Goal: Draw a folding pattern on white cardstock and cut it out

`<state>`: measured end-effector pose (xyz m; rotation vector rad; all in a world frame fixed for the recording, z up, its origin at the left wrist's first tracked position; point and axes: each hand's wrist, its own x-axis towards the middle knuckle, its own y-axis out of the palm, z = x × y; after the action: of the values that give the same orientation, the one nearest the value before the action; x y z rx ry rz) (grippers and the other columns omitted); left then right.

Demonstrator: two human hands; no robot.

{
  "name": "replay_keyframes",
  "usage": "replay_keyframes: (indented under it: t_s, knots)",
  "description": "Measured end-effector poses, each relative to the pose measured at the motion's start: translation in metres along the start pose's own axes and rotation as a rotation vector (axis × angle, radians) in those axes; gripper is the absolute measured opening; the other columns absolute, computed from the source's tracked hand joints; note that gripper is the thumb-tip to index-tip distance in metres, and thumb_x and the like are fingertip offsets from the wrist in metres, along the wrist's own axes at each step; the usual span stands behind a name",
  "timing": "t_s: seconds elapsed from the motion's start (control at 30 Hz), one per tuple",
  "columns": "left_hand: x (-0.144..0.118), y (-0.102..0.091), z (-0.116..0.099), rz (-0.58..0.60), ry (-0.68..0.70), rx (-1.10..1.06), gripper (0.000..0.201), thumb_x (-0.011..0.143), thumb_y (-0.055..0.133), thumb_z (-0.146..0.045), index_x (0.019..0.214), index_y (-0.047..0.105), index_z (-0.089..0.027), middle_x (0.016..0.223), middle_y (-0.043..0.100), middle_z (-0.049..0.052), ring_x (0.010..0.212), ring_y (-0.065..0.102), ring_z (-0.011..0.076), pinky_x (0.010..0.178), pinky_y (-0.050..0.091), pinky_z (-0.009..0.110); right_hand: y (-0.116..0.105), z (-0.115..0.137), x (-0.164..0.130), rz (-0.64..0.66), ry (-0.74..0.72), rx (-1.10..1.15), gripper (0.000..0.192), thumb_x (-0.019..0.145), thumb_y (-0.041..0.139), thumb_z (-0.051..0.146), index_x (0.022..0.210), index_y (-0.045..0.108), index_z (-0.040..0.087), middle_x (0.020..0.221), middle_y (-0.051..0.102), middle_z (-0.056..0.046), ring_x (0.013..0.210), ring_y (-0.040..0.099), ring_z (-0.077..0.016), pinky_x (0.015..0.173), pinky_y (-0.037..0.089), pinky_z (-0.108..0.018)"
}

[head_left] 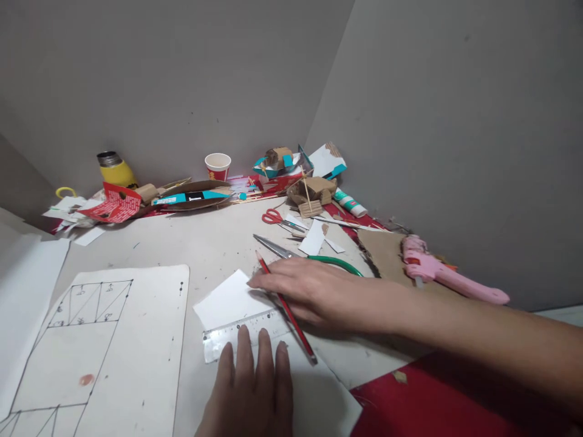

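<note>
My left hand (pixel 255 382) lies with its fingers spread on a clear plastic ruler (pixel 214 345), pressing it onto white card (pixel 228 297). My right hand (pixel 310 288) reaches in from the right, with a red pencil (pixel 291 318) held slantwise between its fingers. The pencil's sharpened end points up and away, and its dark end hangs over the card. The right fingertips are at the card's upper edge, and part of the ruler is hidden below that hand. Just beyond it lie green-handled scissors (pixel 334 262), their blades pointing left.
A sheet with a drawn truss pattern (pixel 152 340) lies at left. Small red scissors (pixel 273 216) and paper scraps (pixel 313 238) lie farther back. A pink glue gun (pixel 449 276) rests at right on brown cardboard. A paper cup (pixel 217 167), yellow bottle (pixel 117 173) and cardboard pieces line the wall.
</note>
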<state>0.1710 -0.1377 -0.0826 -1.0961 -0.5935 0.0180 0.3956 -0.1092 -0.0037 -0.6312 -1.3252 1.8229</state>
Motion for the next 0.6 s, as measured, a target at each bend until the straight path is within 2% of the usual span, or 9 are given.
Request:
replay_keyframes:
  t_s: [0.07,0.13,0.27,0.4,0.5,0.6]
  knots:
    - [-0.001,0.001,-0.001,-0.004,-0.004,-0.013,0.033,0.097,0.041,-0.028,0.12,0.065,-0.023,0.116,0.073,0.002,0.104,0.063,0.0284,0.086,0.041,0.041,0.001,-0.004,0.02,0.022,-0.035,0.117,0.038,0.094,0.049,0.013,0.132,0.053,0.014,0.125,0.063,-0.014,0.114,0.057,-0.0226,0.097,0.045,-0.037]
    - [-0.001,0.001,0.0,-0.004,0.0,-0.025,0.033,0.096,0.042,-0.027,0.12,0.064,-0.023,0.115,0.073,0.002,0.104,0.064,0.0275,0.088,0.041,0.041,0.004,-0.008,0.041,0.054,-0.086,0.148,0.042,0.091,0.052,0.011,0.133,0.052,0.012,0.129,0.061,-0.015,0.119,0.055,-0.0236,0.101,0.044,-0.037]
    - [0.002,-0.001,0.004,0.043,-0.009,-0.04,0.036,0.097,0.041,-0.032,0.126,0.061,-0.024,0.115,0.073,0.005,0.109,0.062,0.0285,0.095,0.037,0.045,0.007,-0.01,0.068,0.118,-0.11,0.09,0.043,0.085,0.06,0.011,0.128,0.056,0.01,0.118,0.064,-0.015,0.11,0.057,-0.0263,0.097,0.044,-0.039]
    - [-0.001,-0.002,0.003,0.067,-0.007,-0.013,0.036,0.097,0.042,-0.033,0.125,0.062,-0.025,0.118,0.072,0.007,0.111,0.062,0.0318,0.095,0.037,0.049,0.001,-0.011,0.074,0.23,-0.018,0.056,0.033,0.085,0.063,0.016,0.117,0.059,0.014,0.11,0.064,-0.013,0.101,0.057,-0.0258,0.087,0.045,-0.037]
    - [-0.006,-0.003,-0.001,0.07,-0.01,0.022,0.035,0.095,0.045,-0.031,0.124,0.063,-0.025,0.122,0.071,0.007,0.111,0.062,0.0338,0.088,0.041,0.048,-0.004,-0.015,0.073,0.279,0.037,0.177,0.02,0.086,0.064,0.017,0.105,0.06,0.016,0.105,0.064,-0.009,0.093,0.056,-0.0214,0.082,0.042,-0.031]
    - [-0.01,-0.005,-0.003,0.078,0.004,0.044,0.035,0.094,0.046,-0.027,0.123,0.064,-0.023,0.124,0.07,0.005,0.112,0.06,0.0329,0.082,0.043,0.045,-0.007,-0.02,0.072,0.315,0.057,0.288,0.005,0.088,0.062,0.015,0.086,0.058,0.017,0.084,0.06,-0.001,0.076,0.052,-0.0148,0.07,0.04,-0.026]
